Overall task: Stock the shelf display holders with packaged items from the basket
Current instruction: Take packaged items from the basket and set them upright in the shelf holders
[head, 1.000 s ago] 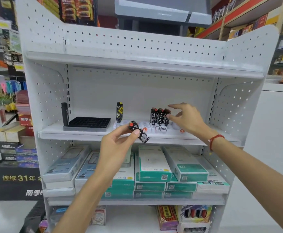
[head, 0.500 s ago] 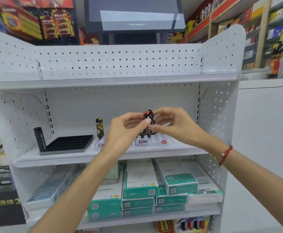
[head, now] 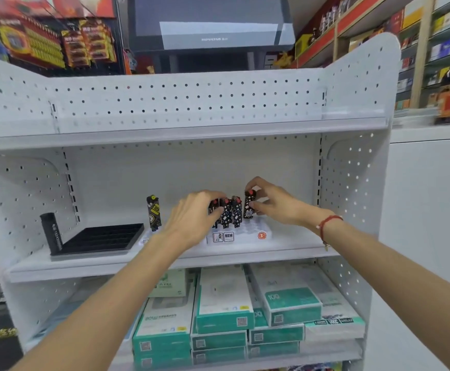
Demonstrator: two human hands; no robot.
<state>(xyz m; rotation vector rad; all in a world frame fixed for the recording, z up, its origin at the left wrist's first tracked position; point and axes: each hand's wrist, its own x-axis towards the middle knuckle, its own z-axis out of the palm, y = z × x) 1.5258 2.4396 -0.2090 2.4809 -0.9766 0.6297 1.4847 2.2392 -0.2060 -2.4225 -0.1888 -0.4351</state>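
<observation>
Since half a second ago both hands have been carried forward from mid-air in front of the shelf down onto the white display holder (head: 248,232).

Nearest, stacked green-and-white boxes (head: 225,303) are seen on the lower shelf. Above them, on the middle shelf (head: 111,266), the left hand (head: 191,220) is closed around the row of dark patterned packaged items (head: 230,214) standing upright in the holder, apparently to steady them. Just beside them, the right hand (head: 269,203) is pinched on one more packaged item (head: 249,207), held upright at the right end of the row. Further left stand a lone yellow-marked item (head: 154,212) and an almost empty black tray (head: 100,238).

The insertion step is judged to be under way. Next, the held item must be pressed straight down into its slot and released without the neighbours being tipped. The basket is not in view.
</observation>
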